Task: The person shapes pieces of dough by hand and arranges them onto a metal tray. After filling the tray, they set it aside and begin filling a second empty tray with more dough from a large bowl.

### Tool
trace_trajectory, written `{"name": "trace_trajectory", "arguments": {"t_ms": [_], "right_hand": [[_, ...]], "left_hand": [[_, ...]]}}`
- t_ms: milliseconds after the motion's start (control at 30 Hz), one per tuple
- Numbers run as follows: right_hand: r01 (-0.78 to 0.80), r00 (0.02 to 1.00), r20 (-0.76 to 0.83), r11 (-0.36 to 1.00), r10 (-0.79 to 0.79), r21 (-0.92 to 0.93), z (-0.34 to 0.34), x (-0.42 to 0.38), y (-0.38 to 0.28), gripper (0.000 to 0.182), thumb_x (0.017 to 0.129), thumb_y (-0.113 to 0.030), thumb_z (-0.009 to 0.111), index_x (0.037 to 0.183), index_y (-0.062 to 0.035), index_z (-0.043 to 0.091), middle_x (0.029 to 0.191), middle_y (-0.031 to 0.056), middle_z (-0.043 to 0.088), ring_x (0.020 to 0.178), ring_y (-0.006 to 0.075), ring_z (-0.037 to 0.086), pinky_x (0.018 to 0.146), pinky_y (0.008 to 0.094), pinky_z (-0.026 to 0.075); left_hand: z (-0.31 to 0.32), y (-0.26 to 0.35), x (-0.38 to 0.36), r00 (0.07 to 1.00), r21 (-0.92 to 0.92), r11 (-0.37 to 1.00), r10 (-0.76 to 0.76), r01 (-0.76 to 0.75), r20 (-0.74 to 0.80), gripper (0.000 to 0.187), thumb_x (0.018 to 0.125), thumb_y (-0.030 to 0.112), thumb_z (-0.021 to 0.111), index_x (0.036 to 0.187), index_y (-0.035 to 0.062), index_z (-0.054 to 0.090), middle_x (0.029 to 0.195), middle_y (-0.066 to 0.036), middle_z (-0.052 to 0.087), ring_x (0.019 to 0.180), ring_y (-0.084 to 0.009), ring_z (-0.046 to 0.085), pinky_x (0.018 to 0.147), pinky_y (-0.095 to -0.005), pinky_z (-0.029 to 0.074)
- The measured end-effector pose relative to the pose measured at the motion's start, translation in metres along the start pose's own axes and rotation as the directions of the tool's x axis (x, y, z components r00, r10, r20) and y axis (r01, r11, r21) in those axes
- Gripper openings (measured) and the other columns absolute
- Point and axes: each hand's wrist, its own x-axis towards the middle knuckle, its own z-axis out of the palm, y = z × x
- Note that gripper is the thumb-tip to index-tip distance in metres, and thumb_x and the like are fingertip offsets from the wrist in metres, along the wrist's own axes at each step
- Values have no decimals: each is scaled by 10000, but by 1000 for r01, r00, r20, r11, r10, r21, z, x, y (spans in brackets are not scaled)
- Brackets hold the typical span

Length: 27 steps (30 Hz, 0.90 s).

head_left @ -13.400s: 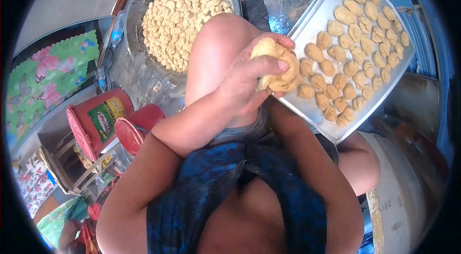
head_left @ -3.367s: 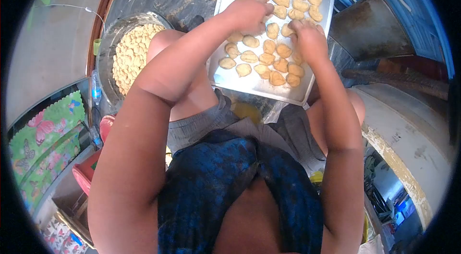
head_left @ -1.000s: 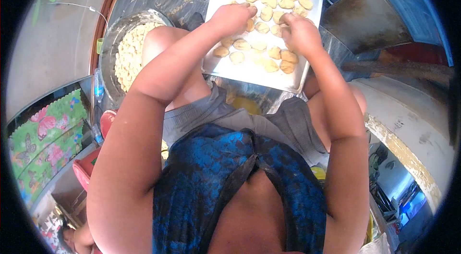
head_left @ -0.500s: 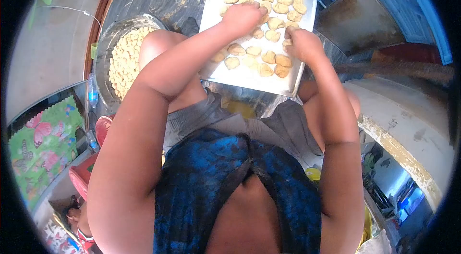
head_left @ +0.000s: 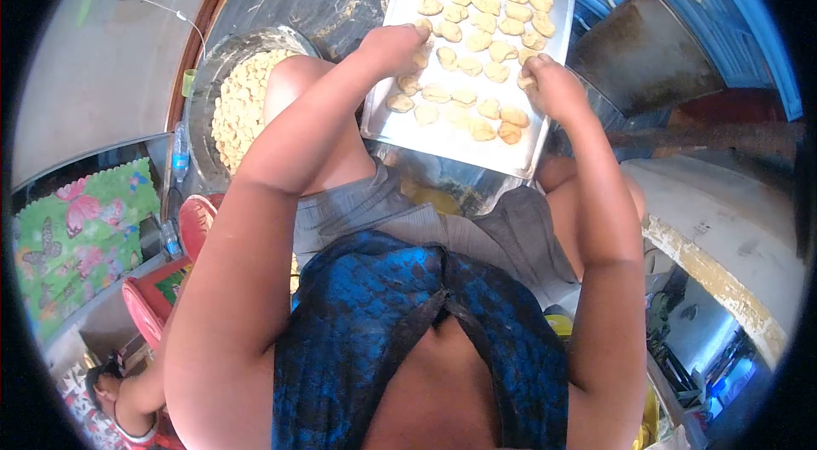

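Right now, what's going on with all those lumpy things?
A person's bare hands are at a metal tray of doughy lumps. The left hand is near its left edge; the right hand is at a lump near its right edge. Pale pieces sit in a round tub, partly hidden by the left knee.
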Motion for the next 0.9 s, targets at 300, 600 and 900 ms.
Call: {"name": "trace_trajectory", "arguments": {"t_ms": [300, 600, 900], "right_hand": [[90, 972, -208, 991, -109, -97, 8, 0, -8, 113, 786, -89, 522, 878, -58, 580, 930, 149, 584, 935, 324, 566, 804, 410, 449], [303, 952, -44, 953, -304, -26, 40, -15, -64, 255, 811, -245, 582, 1026, -114, 624, 923, 114, 612, 945, 285, 579, 873, 427, 392], [193, 970, -130, 976, -206, -105, 31, -8, -65, 264, 790, -251, 613, 1018, -119, 619, 924, 95, 623, 937, 270, 576, 848, 409, 416]], "left_hand": [[24, -8, 18, 949, 33, 995, 102, -97, -297, 236, 795, 146, 553, 1019, 78, 584, 1005, -155, 620, 935, -339, 601, 747, -410, 491], [55, 19, -32, 974, -32, 983, 175, -181, -147, 255, 717, 162, 628, 956, 79, 600, 915, -131, 615, 898, -312, 601, 764, -416, 478], [55, 21, -13, 923, -60, 981, 150, -182, -356, 179, 729, 130, 584, 899, 76, 587, 898, -107, 599, 886, -310, 598, 754, -415, 484]]}}
